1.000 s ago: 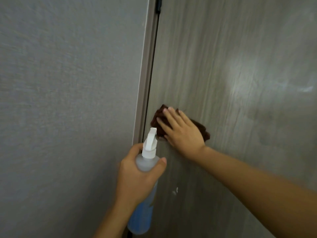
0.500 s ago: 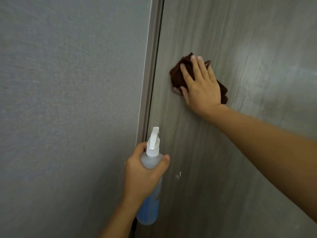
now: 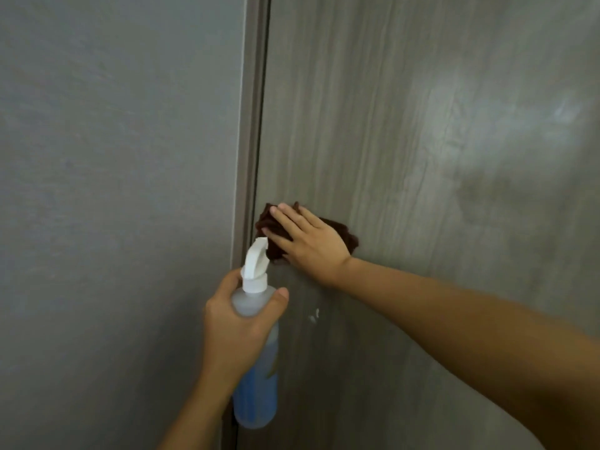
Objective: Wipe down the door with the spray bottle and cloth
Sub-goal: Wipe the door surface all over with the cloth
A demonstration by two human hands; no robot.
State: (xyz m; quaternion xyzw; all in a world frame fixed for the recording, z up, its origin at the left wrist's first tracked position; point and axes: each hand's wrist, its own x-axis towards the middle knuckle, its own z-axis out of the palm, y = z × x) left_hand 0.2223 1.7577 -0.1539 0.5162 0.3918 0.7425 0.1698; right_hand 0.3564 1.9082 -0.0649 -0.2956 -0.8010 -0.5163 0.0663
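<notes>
I'm seeing my right hand lying flat on the brown cloth, fingers straight and spread, pressing it against the door. The cloth is sitting near the door's left edge, just beside the frame, bunched so that its dark folds are showing above my fingertips and past the heel of my palm. My left hand is gripping the bottle round its shoulder, thumb curled over the front and fingers wrapping the back. The bottle is standing roughly upright in front of the gap between door and frame, its white trigger head pointing up toward the cloth and overlapping its lower edge in my view. Blue liquid is filling the lower part. A small white mark is showing on the door just right of the bottle, below my right wrist. The grey wall is filling the left side.
</notes>
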